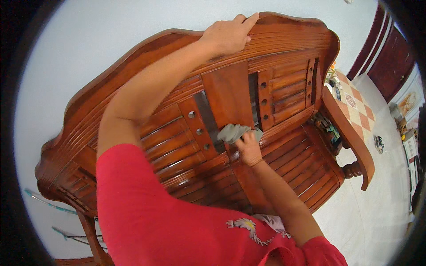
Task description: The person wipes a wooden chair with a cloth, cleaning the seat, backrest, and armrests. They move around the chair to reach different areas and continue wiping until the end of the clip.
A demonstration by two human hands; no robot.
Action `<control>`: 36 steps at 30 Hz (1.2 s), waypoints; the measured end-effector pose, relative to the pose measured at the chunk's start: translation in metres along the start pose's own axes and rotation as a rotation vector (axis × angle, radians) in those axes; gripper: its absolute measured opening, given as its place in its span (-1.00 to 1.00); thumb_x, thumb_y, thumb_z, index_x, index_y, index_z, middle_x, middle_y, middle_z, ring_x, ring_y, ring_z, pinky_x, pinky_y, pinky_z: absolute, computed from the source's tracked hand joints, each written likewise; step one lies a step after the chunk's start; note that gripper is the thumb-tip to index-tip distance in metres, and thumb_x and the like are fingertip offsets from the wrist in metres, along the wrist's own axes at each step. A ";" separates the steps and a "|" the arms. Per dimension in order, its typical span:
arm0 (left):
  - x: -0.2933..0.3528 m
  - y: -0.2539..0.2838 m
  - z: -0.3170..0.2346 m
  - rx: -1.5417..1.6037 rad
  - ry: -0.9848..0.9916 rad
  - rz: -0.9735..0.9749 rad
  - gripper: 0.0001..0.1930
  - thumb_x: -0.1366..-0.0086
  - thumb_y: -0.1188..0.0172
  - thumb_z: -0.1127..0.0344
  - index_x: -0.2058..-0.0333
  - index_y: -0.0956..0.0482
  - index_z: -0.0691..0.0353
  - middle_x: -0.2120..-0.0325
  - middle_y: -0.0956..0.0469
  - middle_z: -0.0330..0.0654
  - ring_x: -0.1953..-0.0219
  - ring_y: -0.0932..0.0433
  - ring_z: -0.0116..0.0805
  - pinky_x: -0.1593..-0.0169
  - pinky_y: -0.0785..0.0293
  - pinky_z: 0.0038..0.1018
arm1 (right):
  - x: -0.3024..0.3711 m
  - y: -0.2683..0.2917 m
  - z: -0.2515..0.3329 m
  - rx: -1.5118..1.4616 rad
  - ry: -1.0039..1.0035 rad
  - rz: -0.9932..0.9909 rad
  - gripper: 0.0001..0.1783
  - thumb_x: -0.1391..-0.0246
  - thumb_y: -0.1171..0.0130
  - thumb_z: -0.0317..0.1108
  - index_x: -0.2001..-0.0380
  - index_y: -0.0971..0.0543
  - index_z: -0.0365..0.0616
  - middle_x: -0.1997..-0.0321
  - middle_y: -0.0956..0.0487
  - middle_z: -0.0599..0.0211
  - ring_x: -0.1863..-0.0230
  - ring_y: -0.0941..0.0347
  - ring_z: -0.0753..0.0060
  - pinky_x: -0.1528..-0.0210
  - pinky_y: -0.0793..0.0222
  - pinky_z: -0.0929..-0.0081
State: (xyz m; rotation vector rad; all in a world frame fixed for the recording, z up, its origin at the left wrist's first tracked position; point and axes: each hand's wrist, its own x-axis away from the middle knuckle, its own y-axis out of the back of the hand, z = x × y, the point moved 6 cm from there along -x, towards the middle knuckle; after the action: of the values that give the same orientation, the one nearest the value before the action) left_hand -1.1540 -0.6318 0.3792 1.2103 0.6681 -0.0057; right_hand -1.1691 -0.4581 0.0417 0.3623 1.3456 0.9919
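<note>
Right grip [249,150] is closed on a gray cloth [233,131], bunched against the lower part of the smooth middle panel [227,93] of a brown wooden sofa [284,40], just above its slatted seat [296,165]. Left grip [227,36] lies over the top rail [295,22], one finger stretched along it; whether it clasps the wood cannot be told.

White panel [411,156], dark marks [410,150] — none readable
</note>
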 end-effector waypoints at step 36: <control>0.069 0.083 0.033 0.228 0.052 0.579 -0.34 -0.35 -0.24 0.14 -0.37 -0.28 0.11 -0.19 -0.52 0.06 -0.18 -0.52 0.01 -0.31 -0.36 -0.08 | -0.158 0.033 0.085 -0.548 -0.478 -0.045 -0.80 -0.15 -0.10 -0.44 0.18 -0.48 -0.32 0.17 -0.57 -0.28 0.09 -0.52 -0.34 0.07 -0.44 -0.13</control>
State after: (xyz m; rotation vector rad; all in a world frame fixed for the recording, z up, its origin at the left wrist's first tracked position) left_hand -1.0534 -0.6053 0.4232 1.5937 0.3473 0.4442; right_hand -1.0894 -0.5340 0.1876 0.1339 0.6163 1.1055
